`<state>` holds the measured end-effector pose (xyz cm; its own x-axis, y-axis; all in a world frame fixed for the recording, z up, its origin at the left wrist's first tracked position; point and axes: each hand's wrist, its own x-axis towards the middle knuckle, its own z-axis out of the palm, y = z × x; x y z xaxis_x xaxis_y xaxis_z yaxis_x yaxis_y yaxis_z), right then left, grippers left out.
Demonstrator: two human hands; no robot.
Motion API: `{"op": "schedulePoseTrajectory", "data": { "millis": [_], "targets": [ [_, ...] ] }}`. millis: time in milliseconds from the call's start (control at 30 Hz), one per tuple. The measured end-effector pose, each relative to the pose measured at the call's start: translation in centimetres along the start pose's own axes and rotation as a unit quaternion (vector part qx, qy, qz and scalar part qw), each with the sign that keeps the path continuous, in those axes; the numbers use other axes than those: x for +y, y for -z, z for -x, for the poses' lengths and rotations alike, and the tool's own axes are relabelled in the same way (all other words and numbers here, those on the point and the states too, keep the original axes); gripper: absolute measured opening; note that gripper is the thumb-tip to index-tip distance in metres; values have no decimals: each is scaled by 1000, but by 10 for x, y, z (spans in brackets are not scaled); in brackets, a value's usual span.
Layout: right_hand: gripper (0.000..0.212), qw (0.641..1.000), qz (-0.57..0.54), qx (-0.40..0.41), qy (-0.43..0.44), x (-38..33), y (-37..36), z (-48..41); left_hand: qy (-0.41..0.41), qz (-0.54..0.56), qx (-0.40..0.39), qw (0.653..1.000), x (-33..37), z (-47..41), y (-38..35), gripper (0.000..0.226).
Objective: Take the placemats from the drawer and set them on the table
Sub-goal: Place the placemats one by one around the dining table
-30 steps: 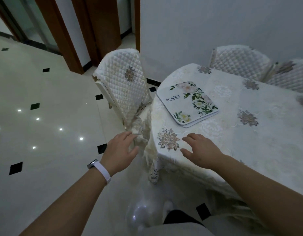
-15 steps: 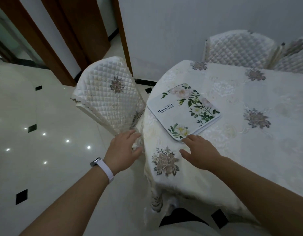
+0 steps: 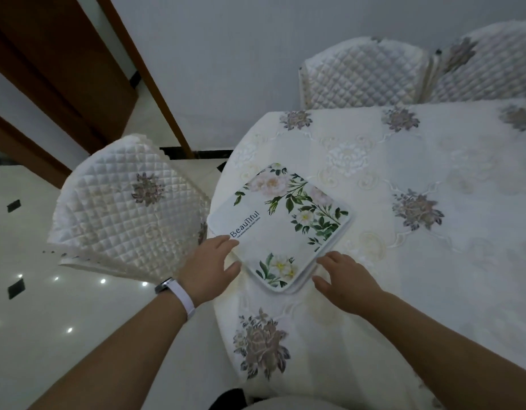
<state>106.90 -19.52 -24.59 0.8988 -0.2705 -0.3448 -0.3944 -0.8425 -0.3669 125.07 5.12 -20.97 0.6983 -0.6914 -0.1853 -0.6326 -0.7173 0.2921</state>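
Placemats [image 3: 281,223] are stacked on the worktop [image 3: 404,261], flanked at the near corner by open left hand [image 3: 210,269] and right hand [image 3: 344,281], nothing gripped.

Both arms are bare, with no sleeves down to the hands. The left hand [image 3: 210,270] has a thin white band [image 3: 182,297] around its wrist, with a small shiny silver piece on it. The right hand [image 3: 344,279] wears nothing, no ring and no band
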Motion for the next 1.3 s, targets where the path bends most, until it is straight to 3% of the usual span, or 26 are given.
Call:
{"op": "schedulePoseTrajectory", "data": {
  "millis": [100,267,500,633,967,1033,1167,1300],
  "targets": [
    [55,999,-28,5,-32,4,-3,-2,-15,-2,-26,1000,-1,-25,-4,55],
    [53,998,-36,12,-55,-6,-13,-6,-36,30,-59,997,-4,-57,-16,77],
    [47,987,-64,43,-142,-33,-29,-33,-87,48,-44,994,-41,-126,-30,39],
    [45,966,-97,71,-227,-56,-39,-50,-100,50,-39,993,-73,-170,-30,49],
    [44,852,-253,169,-427,-99,-44,-79,-119,132,-51,983,-94,-221,-23,43],
    [33,807,-314,218,-450,-105,-42,-82,-122,163,-28,979,-91,-220,-19,42],
    [55,705,-427,271,-498,-109,-29,-89,-145,196,-32,969,-79,-211,-9,54],
    [26,651,-485,274,-515,-104,-12,-92,-46,239,-82,966,-63,-216,-2,72]
  ]
}}
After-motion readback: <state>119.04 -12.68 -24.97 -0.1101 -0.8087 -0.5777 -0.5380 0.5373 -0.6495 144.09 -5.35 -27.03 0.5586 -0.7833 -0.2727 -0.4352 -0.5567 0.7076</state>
